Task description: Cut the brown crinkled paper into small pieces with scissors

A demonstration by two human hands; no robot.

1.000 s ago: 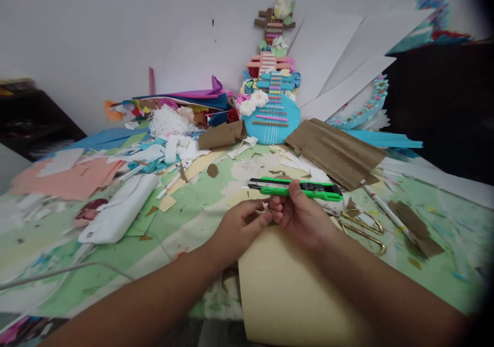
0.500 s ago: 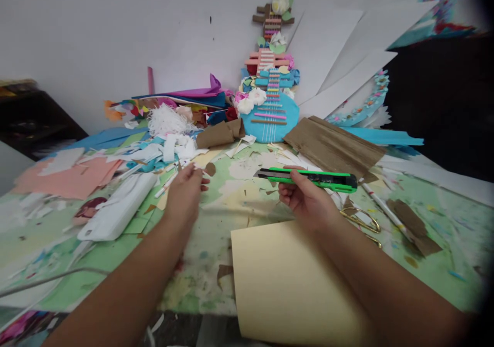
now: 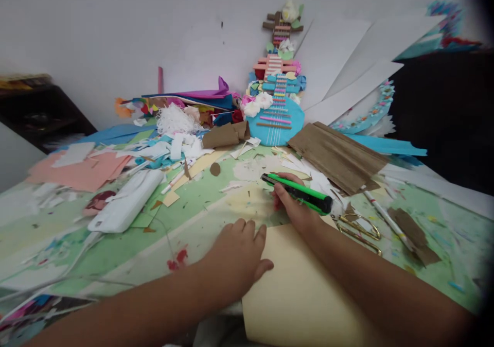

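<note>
My right hand (image 3: 295,208) grips a green and black utility knife (image 3: 297,191), held just above the far edge of a cream sheet of card (image 3: 304,290) that lies at the table's near edge. The knife's tip points left. My left hand (image 3: 235,257) lies flat, fingers together and stretched out, on the table at the card's left edge, its thumb resting on the card. It holds nothing.
Gold-handled scissors (image 3: 360,231) lie right of the knife, a white pen (image 3: 384,215) and brown scraps beyond. A white glue gun (image 3: 125,203) lies at left. Brown corrugated card (image 3: 337,154), a blue paper guitar (image 3: 276,118) and piled coloured paper crowd the back.
My left hand came back from reaching toward the scraps at left and now presses down beside the card. The right hand lowered the knife toward the card's far edge.
</note>
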